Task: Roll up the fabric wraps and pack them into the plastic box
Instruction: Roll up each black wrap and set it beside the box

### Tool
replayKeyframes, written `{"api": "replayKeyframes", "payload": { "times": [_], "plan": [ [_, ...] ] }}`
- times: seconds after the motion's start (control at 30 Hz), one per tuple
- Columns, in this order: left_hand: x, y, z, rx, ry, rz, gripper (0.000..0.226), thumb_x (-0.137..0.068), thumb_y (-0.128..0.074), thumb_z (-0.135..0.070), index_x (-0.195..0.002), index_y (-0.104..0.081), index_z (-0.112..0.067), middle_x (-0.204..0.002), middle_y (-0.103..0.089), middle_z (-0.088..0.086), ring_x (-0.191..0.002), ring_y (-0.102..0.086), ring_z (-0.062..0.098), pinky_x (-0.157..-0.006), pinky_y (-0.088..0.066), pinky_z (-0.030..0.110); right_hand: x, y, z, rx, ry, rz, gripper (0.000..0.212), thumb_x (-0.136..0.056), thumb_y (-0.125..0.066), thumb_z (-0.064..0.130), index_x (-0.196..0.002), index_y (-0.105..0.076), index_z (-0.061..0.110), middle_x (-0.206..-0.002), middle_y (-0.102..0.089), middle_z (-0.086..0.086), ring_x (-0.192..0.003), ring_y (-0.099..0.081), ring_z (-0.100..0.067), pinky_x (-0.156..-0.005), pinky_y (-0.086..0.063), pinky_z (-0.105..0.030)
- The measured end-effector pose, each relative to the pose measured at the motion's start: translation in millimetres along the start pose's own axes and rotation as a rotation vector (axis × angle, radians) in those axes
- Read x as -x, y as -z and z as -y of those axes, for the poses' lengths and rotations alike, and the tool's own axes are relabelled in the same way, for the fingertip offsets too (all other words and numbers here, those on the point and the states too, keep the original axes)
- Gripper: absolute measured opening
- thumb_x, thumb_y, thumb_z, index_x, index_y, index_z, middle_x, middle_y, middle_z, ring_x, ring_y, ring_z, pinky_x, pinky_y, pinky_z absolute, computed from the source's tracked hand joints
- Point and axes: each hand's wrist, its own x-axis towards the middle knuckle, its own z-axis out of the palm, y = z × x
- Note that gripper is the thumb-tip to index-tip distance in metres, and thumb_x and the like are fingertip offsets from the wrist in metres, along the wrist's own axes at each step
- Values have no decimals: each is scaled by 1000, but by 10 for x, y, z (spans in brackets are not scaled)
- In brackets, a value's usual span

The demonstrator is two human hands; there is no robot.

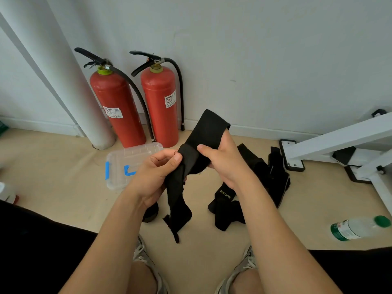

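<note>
A long black fabric wrap (203, 132) is held up in front of me by both hands. My left hand (157, 175) pinches its middle between thumb and fingers, and the tail hangs down to the floor. My right hand (222, 162) grips the upper part, whose end sticks up past my fingers. A clear plastic box (125, 164) with blue latches sits closed on the floor to the left, partly behind my left hand. More black wraps (261, 179) lie in a heap on the floor to the right. A small rolled black wrap (151, 213) sits under my left wrist.
Two red fire extinguishers (159, 107) stand against the wall behind the box, beside a white pipe (63, 81). A white metal frame (339, 143) stands at the right. A plastic bottle (358, 228) lies at the lower right. My shoes (146, 257) are below.
</note>
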Motion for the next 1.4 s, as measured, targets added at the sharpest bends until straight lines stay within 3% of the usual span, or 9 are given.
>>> {"api": "replayKeyframes", "payload": {
  "times": [0.1,0.2,0.5,0.63,0.77,0.9,1.1,1.23,1.4],
  "plan": [
    [-11,-81,61,-81,-55,-133,34,-86,-84,-44,-111,-82,-20,-117,-76,21,-110,-74,40,-97,-63,52,4,-73,-37,-130,-66,58,61,-99,-74,11,-149,-50,36,-135,-72,0,-121,-74,-25,-88,-67,-55],
    [13,-184,75,-156,-128,-221,23,-91,-79,-44,-106,-83,-27,-115,-78,10,-114,-75,31,-103,-60,50,9,-101,-37,-163,-103,64,61,-98,-73,11,-148,-51,38,-131,-74,-1,-113,-78,-26,-80,-68,-56],
    [2,-333,74,-118,-188,-286,12,-105,-71,-26,-103,-78,-17,-99,-83,5,-95,-80,19,-77,-61,22,110,-38,70,-120,-77,166,62,-87,-90,44,-140,-59,35,-125,-77,1,-115,-78,-26,-83,-68,-52],
    [-27,-314,3,-348,-272,-346,12,-104,-73,-24,-92,-74,-23,-75,-73,-7,-72,-70,6,-64,-54,16,139,-51,15,81,-47,166,86,-75,-99,21,-146,-53,39,-130,-74,9,-120,-73,-15,-90,-67,-43],
    [-6,-274,-113,-635,-279,-275,6,-105,-70,-33,-100,-69,-29,-64,-61,4,-59,-55,11,-52,-45,16,100,-73,37,68,-120,130,76,-83,-92,8,-146,-56,31,-131,-74,1,-122,-72,-22,-99,-64,-51],
    [68,-301,-237,-514,-184,-28,20,-113,-56,-22,-130,-58,-30,-86,-81,3,-81,-80,16,-66,-61,23,65,-93,104,107,-212,-38,75,-89,-87,14,-155,-53,27,-141,-67,-5,-128,-67,-27,-108,-59,-50],
    [128,-247,-252,-584,-171,193,58,-96,-56,21,-135,-71,-20,-114,-82,5,-114,-77,20,-100,-61,31,13,21,50,127,-344,-94,69,-94,-79,6,-155,-53,25,-141,-63,-12,-126,-62,-29,-108,-57,-48],
    [120,-356,-194,-659,-282,89,41,-96,-66,16,-120,-80,-15,-104,-84,1,-104,-80,19,-96,-64,42,58,31,41,225,-418,26,64,-101,-69,11,-159,-47,27,-135,-62,-9,-117,-66,-28,-100,-63,-48],
    [61,-374,-117,-748,-360,-171,35,-96,-64,10,-108,-77,-20,-101,-80,-10,-101,-75,9,-96,-62,40,164,122,201,115,-448,289,47,-102,-65,56,-134,-71,22,-121,-80,-9,-115,-77,-29,-102,-61,-53]
  ]
}}
